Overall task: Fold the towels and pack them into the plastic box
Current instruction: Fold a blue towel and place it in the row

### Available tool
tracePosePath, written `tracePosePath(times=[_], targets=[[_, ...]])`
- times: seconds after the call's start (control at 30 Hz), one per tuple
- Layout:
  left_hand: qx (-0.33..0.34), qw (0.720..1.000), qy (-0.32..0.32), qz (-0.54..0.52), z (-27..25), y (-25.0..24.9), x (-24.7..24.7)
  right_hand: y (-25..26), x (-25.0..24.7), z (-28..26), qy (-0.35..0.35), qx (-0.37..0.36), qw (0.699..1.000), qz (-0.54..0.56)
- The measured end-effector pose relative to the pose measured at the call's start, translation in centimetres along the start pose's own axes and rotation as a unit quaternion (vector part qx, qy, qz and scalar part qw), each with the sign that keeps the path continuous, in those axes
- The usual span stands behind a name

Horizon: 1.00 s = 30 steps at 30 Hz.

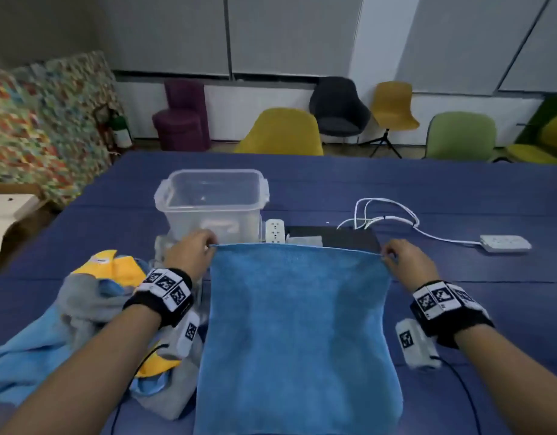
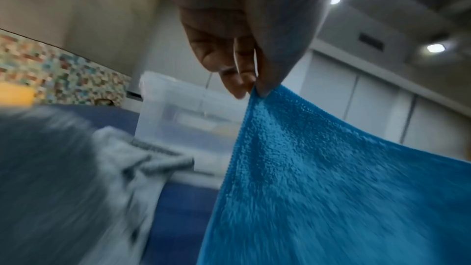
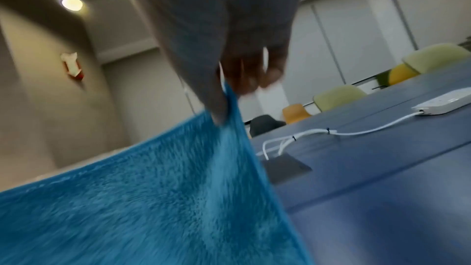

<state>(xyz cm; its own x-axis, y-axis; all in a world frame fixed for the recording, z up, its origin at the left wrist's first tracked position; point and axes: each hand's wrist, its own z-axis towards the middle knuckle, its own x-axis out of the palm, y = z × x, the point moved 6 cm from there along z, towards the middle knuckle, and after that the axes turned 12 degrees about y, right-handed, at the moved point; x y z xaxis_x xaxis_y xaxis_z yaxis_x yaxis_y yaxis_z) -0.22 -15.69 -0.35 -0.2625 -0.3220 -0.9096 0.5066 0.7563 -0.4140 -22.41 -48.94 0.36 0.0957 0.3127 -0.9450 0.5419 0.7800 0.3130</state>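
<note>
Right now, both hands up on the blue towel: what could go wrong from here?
1. Both hands, left hand and right hand, pinch only the corner tips of the blue towel; a tug could slip a corner free.
2. The white cable and power strip lie just beyond the towel's far edge; laying it forward could snag them.
3. The loose towel pile sits right beside the left arm and may get dragged into the fold.

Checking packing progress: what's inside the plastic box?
The plastic box looks empty through its clear walls; no towels are in it yet. The blue towel and left hand cover its lower front edge.
</note>
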Motion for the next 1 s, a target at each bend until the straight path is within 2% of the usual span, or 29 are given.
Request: tracePosePath(times=[0.07,0.13,0.27,0.37,0.4,0.43,0.5,0.6,0.67,0.7,0.83,0.87,0.9,1.0], targets=[[0.021,0.995,0.077,0.061,-2.0,0.7,3.6,-1.2,3.7,-1.4,0.139,0.019,0.988,-0.069],[0.048,0.983,0.126,0.124,-4.6,1.7,6.2,-2.2,6.3,-3.5,0.238,0.028,0.959,-0.149],[0.11,0.954,0.223,0.166,-9.5,2.9,10.3,-3.7,10.5,-7.6,0.351,0.02,0.906,-0.237],[0.181,0.896,0.326,0.242,-13.1,2.5,13.3,-4.4,13.9,-10.2,0.4,0.028,0.873,-0.279],[0.202,0.893,0.29,0.279,-13.4,2.4,13.6,-4.6,14.8,-10.9,0.412,0.03,0.865,-0.284],[0.189,0.89,0.299,0.286,-13.7,2.5,14.0,-4.8,15.6,-11.5,0.421,0.034,0.86,-0.286],[0.156,0.899,0.306,0.271,-14.0,3.5,14.8,-4.9,16.3,-12.2,0.414,0.036,0.863,-0.287],[0.177,0.92,0.259,0.236,-14.3,3.2,14.8,-4.5,16.3,-12.5,0.389,0.036,0.871,-0.299],[0.169,0.899,0.303,0.267,-15.0,3.6,15.9,-4.5,16.6,-13.0,0.4,0.038,0.862,-0.309],[0.175,0.877,0.332,0.301,-15.4,3.9,16.7,-4.8,17.0,-13.3,0.412,0.044,0.856,-0.31],[0.274,0.824,0.363,0.339,-16.9,3.5,18.0,-5.7,17.8,-13.8,0.417,0.049,0.86,-0.291],[0.274,0.805,0.385,0.358,-16.9,4.2,18.5,-5.8,17.7,-13.9,0.418,0.048,0.86,-0.289],[0.277,0.803,0.389,0.357,-16.6,4.5,18.5,-5.9,17.7,-13.9,0.422,0.048,0.859,-0.288],[0.342,0.811,0.32,0.35,-17.1,3.9,17.7,-5.2,17.2,-14.0,0.424,0.044,0.853,-0.3]])
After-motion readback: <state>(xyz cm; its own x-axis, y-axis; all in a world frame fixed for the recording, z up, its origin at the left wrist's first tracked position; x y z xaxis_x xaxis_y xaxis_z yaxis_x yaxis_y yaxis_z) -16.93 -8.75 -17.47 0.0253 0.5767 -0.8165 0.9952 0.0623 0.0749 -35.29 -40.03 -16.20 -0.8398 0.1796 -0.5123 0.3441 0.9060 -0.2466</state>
